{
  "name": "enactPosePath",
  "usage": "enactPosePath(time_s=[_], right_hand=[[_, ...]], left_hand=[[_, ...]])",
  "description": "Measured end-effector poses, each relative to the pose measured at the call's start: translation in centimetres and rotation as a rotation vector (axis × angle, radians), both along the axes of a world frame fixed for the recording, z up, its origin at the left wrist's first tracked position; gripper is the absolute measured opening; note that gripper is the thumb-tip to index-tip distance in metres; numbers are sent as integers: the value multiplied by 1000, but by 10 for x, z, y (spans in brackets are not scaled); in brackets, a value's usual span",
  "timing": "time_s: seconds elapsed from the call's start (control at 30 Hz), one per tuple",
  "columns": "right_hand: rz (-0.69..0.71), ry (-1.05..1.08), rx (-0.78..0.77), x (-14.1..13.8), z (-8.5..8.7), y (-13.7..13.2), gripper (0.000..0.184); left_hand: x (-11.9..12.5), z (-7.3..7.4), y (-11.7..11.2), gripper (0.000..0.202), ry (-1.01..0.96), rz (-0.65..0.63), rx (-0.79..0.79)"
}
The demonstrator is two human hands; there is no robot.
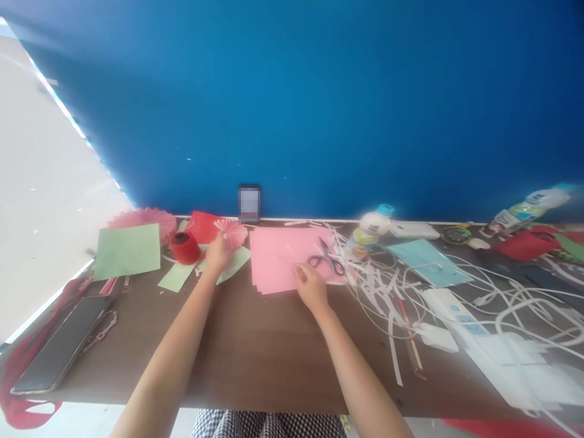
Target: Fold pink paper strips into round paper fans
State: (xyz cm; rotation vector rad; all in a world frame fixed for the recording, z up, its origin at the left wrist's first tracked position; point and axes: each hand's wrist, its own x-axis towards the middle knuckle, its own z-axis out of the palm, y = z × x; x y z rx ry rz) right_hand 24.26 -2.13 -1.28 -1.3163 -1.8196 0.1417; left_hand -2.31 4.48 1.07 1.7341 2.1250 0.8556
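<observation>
My left hand [218, 253] is closed on a small pink pleated paper fan [232, 232], held just above the brown table [255, 347] near a red spool of thread [185, 247]. My right hand [310, 285] rests on a stack of pink paper sheets [278, 258], its fingers curled beside the black handles of a pair of scissors [326, 260] that lies on the sheets. Whether those fingers touch the scissors is unclear.
A green sheet [128, 250], a large pink fan [143, 217] and red paper [203, 226] lie at the left. A phone [249, 203] leans on the blue wall. A dark tablet [61, 344] sits bottom left. White paper strips, cables, glue bottles and a light blue sheet [429, 261] crowd the right.
</observation>
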Motion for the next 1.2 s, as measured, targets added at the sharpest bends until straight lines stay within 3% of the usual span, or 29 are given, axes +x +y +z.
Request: enactPosePath(time_s=[0.13, 0.27, 0.43, 0.53, 0.7, 0.77, 0.83, 0.93, 1.07, 1.2], right_hand=[[6, 36, -23, -1, -1, 0, 21], [7, 227, -60, -4, 5, 0, 22], [-57, 592, -151, -5, 22, -2, 32], [66, 670, -233, -6, 27, -4, 36], [214, 718, -383, -12, 25, -7, 47], [173, 735, -449, -15, 22, -6, 39], [121, 739, -475, -17, 20, -5, 32], [122, 711, -474, -21, 17, -4, 30], [209, 656, -460, -25, 15, -4, 33], [236, 692, -526, -28, 18, -7, 41]], left_hand=[[3, -2, -6, 48, -97, -27, 66], [2, 0, -19, 39, -19, -112, 243], [8, 7, -34, 36, 145, -449, 500], [18, 14, -39, 34, 195, -668, 604], [40, 28, -42, 28, 169, -835, 610], [50, 26, -44, 24, 116, -744, 647], [60, 19, -46, 22, 5, -535, 695], [72, 2, -49, 20, -303, -325, 573], [81, -11, -50, 26, -749, -254, 254], [85, -11, -51, 24, -985, -229, 143]])
